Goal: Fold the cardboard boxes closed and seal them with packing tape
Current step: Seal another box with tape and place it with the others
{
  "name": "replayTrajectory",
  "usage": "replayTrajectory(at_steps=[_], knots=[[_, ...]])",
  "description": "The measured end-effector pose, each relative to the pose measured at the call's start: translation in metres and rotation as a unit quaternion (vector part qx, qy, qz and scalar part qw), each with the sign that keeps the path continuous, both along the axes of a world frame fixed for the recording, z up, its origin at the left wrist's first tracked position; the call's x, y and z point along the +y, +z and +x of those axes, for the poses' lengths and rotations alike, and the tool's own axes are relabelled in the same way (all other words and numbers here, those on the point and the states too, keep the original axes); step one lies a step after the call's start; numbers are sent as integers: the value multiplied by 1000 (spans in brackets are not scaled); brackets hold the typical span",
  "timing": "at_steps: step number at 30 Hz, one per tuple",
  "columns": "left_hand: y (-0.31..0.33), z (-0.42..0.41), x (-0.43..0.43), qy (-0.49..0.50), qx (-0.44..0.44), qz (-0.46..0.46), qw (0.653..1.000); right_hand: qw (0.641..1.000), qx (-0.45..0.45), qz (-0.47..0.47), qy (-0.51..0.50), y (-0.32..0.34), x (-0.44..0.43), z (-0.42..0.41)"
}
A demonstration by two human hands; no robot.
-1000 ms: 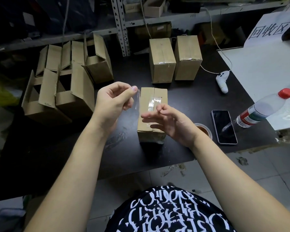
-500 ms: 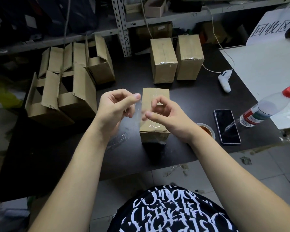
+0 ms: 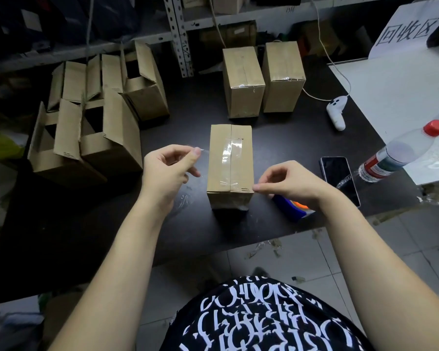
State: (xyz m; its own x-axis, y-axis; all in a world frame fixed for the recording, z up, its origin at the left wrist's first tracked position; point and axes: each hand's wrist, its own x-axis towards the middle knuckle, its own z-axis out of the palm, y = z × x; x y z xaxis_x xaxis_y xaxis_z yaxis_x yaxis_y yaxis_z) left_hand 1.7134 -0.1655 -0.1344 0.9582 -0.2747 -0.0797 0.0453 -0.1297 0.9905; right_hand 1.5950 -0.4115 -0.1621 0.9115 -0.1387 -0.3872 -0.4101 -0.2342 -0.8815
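A closed cardboard box (image 3: 241, 163) stands in the middle of the black table (image 3: 188, 224), flaps folded shut, with a shiny clear tape strip (image 3: 232, 153) over its centre seam. My left hand (image 3: 167, 171) is raised just left of the box and pinches one end of clear tape between thumb and forefinger. My right hand (image 3: 287, 181) pinches at the box's near right corner. Whether the strip lies stuck on the box or hangs between my hands is unclear. A blue and orange tape dispenser (image 3: 293, 210) lies under my right hand.
Several open boxes (image 3: 99, 117) crowd the left of the table. Two taped boxes (image 3: 243, 79) stand at the back. A phone (image 3: 340, 178), a red-capped bottle (image 3: 403, 153) and a white corded handset (image 3: 336, 115) lie to the right, beside a white board (image 3: 403, 92).
My hands have drawn apart: the right hand moved from over the box top to its near right corner, uncovering the dispenser. The left hand stayed raised at the left.
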Motion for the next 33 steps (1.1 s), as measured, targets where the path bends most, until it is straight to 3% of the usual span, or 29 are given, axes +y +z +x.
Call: replayTrajectory(at_steps=[9, 22, 33], knots=[[-21, -12, -5, 84, 32, 32, 995, 975, 64, 151, -150, -21, -10, -26], [-57, -17, -1, 97, 88, 84, 988, 977, 84, 64, -187, -30, -8, -31], [-74, -19, -2, 146, 131, 50, 979, 981, 83, 20, -172, -34, -10, -26]])
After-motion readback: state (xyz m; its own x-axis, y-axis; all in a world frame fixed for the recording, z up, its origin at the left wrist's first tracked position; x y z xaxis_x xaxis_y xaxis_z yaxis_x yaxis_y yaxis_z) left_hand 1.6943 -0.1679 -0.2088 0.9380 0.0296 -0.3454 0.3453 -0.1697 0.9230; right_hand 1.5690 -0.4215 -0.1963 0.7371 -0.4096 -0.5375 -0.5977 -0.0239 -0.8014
